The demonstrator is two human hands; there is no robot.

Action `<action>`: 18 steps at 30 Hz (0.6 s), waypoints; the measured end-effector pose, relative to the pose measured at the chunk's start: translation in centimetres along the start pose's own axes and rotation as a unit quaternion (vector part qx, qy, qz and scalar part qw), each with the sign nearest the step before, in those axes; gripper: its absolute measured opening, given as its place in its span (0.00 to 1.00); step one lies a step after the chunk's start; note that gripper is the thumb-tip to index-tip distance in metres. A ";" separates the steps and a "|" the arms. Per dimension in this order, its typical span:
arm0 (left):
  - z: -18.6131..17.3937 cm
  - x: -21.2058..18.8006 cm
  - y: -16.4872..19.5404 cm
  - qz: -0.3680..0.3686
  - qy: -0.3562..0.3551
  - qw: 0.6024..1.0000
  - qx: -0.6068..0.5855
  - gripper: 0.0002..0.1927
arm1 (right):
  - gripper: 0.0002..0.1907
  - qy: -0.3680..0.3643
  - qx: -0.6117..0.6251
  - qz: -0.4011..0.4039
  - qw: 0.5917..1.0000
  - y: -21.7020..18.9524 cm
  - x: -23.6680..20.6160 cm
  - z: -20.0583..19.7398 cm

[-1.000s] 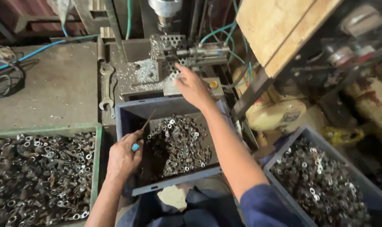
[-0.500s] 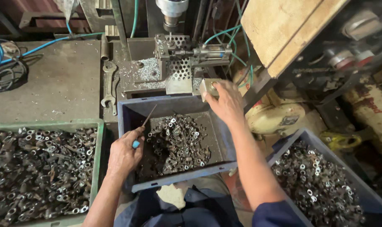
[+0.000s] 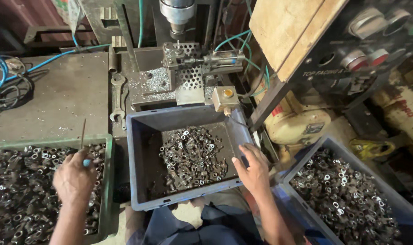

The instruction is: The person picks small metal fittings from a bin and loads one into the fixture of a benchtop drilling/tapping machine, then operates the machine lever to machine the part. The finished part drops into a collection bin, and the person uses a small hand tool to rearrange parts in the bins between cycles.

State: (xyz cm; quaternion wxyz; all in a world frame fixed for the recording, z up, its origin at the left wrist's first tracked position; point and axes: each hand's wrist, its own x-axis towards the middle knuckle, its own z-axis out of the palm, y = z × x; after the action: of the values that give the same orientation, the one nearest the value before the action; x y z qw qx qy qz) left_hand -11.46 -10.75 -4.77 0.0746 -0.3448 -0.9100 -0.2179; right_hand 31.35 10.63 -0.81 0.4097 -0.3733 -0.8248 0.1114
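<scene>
My left hand (image 3: 74, 178) is closed around a thin metal pick with a blue handle (image 3: 83, 144) and hovers over the green tray (image 3: 107, 181) full of small dark metal parts at the left. My right hand (image 3: 254, 170), fingers spread and holding nothing, rests at the right rim of the blue bin (image 3: 140, 136) in front of me. That bin holds a loose pile of small metal ring-shaped parts (image 3: 190, 156). Behind the bin stands the drill machine with its perforated jig (image 3: 188, 75) and spindle (image 3: 178, 13).
A second blue bin (image 3: 399, 204) of similar metal parts sits at the lower right. A spanner (image 3: 118, 97) lies on the machine table among metal chips. A yellow push-button box (image 3: 225, 96) sits behind the middle bin. Blue hoses and cables lie on the grey bench (image 3: 56, 100) at the left.
My right hand has come back from the jig and button box down to the bin's right rim. My left hand with the pick has moved left, from the bin to over the green tray.
</scene>
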 end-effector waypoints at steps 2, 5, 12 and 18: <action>0.1 0.4 -1.2 0.044 -0.012 0.996 0.081 0.12 | 0.19 0.023 -0.032 -0.017 0.999 0.3 -0.2 0.6; 0.8 0.0 -2.0 0.054 -0.059 0.987 0.138 0.10 | 0.18 0.034 -0.035 -0.021 0.999 0.3 -0.3 1.0; 1.8 -0.3 -3.3 0.063 -0.129 0.962 0.230 0.12 | 0.17 0.018 -0.045 -0.011 0.999 0.3 -0.6 1.0; 1.8 0.4 -3.3 0.093 -0.146 0.947 0.271 0.13 | 0.17 0.017 -0.041 -0.019 0.999 0.1 -0.5 1.0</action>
State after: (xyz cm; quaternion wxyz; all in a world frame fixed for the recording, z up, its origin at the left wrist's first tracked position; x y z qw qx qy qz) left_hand -13.94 -11.92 -7.40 0.0511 -0.4230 -0.8994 0.0977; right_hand 30.86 10.49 -1.77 0.4101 -0.3758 -0.8286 0.0632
